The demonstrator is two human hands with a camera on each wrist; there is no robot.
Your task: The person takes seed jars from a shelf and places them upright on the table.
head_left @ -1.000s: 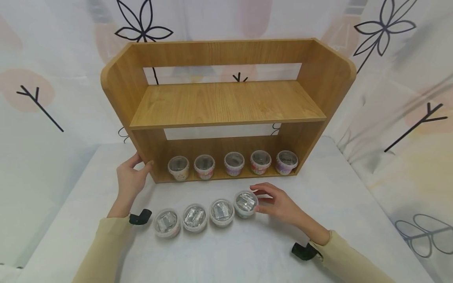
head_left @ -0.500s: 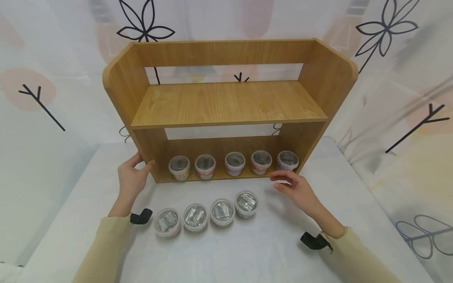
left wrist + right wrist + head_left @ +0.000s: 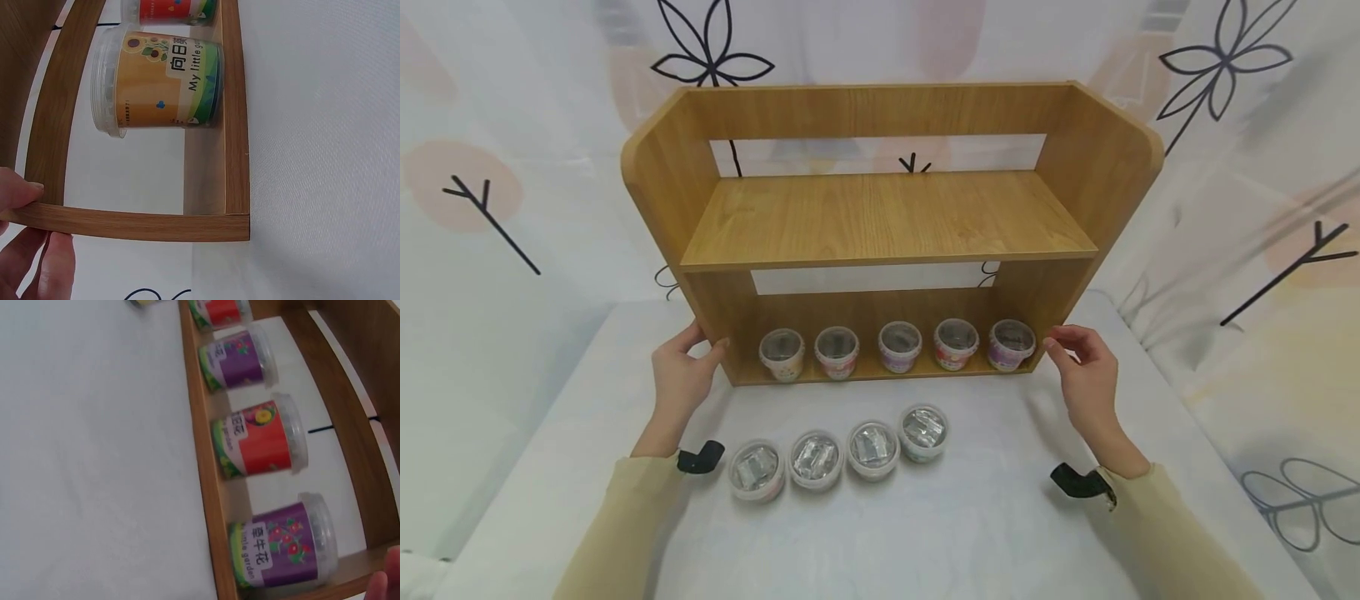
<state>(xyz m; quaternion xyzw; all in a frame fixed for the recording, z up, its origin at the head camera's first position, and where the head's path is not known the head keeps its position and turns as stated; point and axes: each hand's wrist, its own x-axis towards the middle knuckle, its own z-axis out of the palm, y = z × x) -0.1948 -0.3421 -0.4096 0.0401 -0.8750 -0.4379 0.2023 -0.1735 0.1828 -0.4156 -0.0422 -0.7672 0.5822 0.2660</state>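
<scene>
Two hands flank the shelf [image 3: 887, 221]: left hand [image 3: 679, 379] fingers pinch its left panel; right hand [image 3: 1086, 377], fingers loosely curled, touches its right edge.

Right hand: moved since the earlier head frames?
Yes. The right hand went from beside the rightmost table cup up and to the right, and now sits at the shelf's lower right corner.

A white table [image 3: 970, 533] stands before pale curtains [image 3: 1247, 167] printed with flowers.
</scene>
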